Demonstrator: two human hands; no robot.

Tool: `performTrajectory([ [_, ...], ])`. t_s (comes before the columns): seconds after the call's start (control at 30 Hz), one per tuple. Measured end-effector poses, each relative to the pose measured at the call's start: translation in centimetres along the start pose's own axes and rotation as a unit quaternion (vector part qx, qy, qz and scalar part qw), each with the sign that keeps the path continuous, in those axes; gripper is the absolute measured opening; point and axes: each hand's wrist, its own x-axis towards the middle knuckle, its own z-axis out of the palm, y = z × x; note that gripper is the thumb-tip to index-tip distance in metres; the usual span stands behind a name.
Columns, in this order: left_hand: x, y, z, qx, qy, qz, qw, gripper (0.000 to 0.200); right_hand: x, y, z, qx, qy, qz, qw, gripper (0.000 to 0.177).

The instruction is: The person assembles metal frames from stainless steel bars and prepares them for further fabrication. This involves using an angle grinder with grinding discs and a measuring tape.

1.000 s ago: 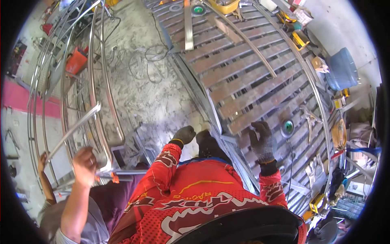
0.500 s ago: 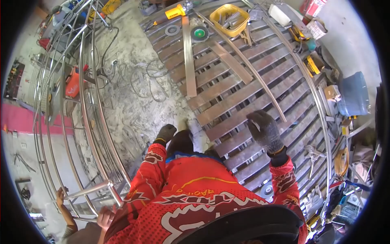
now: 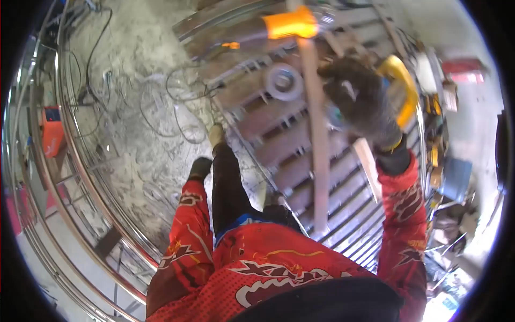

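Observation:
My right hand (image 3: 358, 99), in a dark grey knit glove, reaches over a slatted metal work surface (image 3: 255, 122), blurred by motion. Its fingers look apart, and I see nothing held in them. Beside it is a yellow tub (image 3: 410, 91), partly hidden by the glove. Left of the hand lie a long flat metal bar (image 3: 317, 155) and a grey disc (image 3: 284, 81). Beyond them is an orange-yellow power tool (image 3: 292, 24), smeared. My left hand (image 3: 200, 168), also gloved, hangs low by my leg over the floor; its fingers cannot be made out.
Shiny metal tube framework (image 3: 80, 161) stands along my left, with an orange-red container (image 3: 52, 137) behind it. Cables (image 3: 177, 118) loop over the dusty floor. A short flat bar (image 3: 368, 166) lies right of the long one. A blue-grey bin (image 3: 456, 180) stands at far right.
My right hand has moved forward over the work surface to beside the yellow tub. The view has shifted forward and right. My left hand still hangs by my side.

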Motion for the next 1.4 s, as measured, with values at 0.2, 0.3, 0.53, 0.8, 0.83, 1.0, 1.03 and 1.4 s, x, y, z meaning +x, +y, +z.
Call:
performTrajectory([
  [0.2,10.7,-6.6,-11.4,-0.493,0.101,-0.302,0.81,0.041,23.3,6.3,8.4,-0.148,-0.02,-0.076,0.986,0.025],
  [0.3,14.2,-12.8,-10.7,-0.454,0.135,-0.283,0.834,0.039,29.8,10.2,10.8,-0.222,-0.108,-0.135,0.96,0.022],
  [0.53,17.7,-16.5,-12.9,-0.465,0.087,-0.324,0.82,0.045,33.8,13.2,12.9,-0.314,-0.258,-0.006,0.914,0.025],
  [0.8,23.6,-14.8,-8.9,-0.465,0.007,-0.316,0.827,0.042,32.8,13.6,13.2,-0.216,-0.121,0.047,0.968,0.024],
  [0.83,24.6,-14.3,-9.2,-0.467,0.002,-0.307,0.829,0.042,32.6,13.9,13.2,-0.226,-0.097,-0.009,0.969,0.023],
  [1.0,28.7,-12.2,-13.3,-0.434,0.011,-0.285,0.854,0.041,32.6,13.7,13.0,-0.232,-0.1,-0.018,0.967,0.02],
  [1.03,29.5,-12.6,-13.5,-0.394,0.007,-0.284,0.874,0.041,32.7,13.5,12.9,-0.241,-0.11,-0.016,0.964,0.021],
  [1.4,33.0,-13.9,-12.7,-0.309,-0.032,-0.323,0.894,0.045,33.2,13.1,12.6,-0.231,-0.163,-0.002,0.959,0.027],
])
